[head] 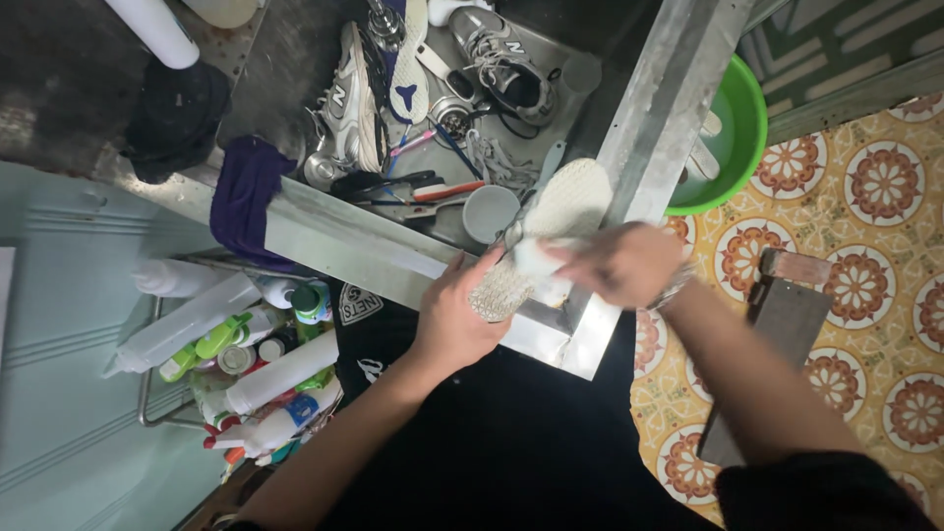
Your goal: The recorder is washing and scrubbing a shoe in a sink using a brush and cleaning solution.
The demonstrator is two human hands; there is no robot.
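Two hands on one white insole [565, 211], your left hand [454, 320] gripping its near end, your right hand [619, 264] clutching a white cloth [536, 261] against it, sink [649, 128] beneath.

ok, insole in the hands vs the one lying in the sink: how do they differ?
The held insole is pale, speckled and lies across the sink's front rim, gripped by the left hand and rubbed by the right hand. The sink insole is white with blue, untouched, beside a sneaker. Both are out of the shoes.

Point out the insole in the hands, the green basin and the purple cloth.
insole [575, 197], head view, on its upper end.
green basin [744, 118], head view, on its inner wall.
purple cloth [248, 197], head view, on its middle.
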